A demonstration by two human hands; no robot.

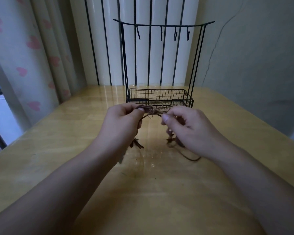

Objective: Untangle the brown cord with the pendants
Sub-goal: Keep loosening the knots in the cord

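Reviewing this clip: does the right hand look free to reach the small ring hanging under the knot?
Probably yes. The right hand pinches the cord just beside the ring, with nothing between them; it would have to release its pinch first.

No legible text, label, brand, number or sign appears in this view. The curtain (24, 65) carries only a printed pattern of pink heart shapes, not lettering. The black wire rack (159, 97) and the glossy table (58, 150) bear no markings that can be read. The light is dim and the edges of the wide-angle view are soft, so any very small print, if present, could perhaps not be made out.
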